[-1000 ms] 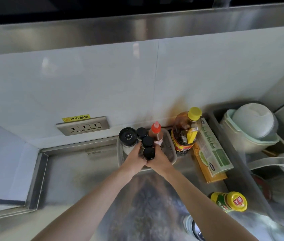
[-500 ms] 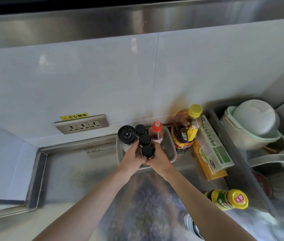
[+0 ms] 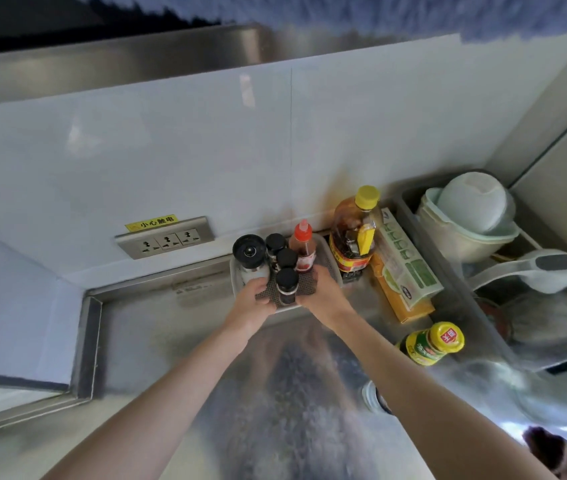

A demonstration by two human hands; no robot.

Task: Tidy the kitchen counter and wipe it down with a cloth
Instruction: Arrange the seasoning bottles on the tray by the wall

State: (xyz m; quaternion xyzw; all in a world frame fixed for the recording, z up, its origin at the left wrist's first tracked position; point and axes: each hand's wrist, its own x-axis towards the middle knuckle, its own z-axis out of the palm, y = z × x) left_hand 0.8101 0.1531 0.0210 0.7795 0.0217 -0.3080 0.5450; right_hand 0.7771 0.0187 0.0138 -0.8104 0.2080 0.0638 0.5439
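Note:
A small white mesh-bottomed tray (image 3: 330, 258) stands on the steel counter (image 3: 157, 327) against the back wall. It holds a black-topped grinder (image 3: 250, 253), black-capped spice jars (image 3: 287, 285) and a red-capped sauce bottle (image 3: 303, 244). My left hand (image 3: 253, 298) grips the tray's front left edge, fingers curled over the rim by the grinder. My right hand (image 3: 320, 292) grips the front right edge, fingers inside on the mesh. No cloth is in view.
Right of the tray stand a yellow-capped oil bottle (image 3: 355, 233), a leaning green-and-white box (image 3: 403, 265) and a yellow-lidded jar (image 3: 431, 342) lying on its side. A dish rack with bowls (image 3: 469, 209) fills the far right. A socket strip (image 3: 166, 239) is on the wall.
Both hands stay on the tray's front edge. The tray with its jars has shifted slightly toward the back wall; my view has tilted a little.

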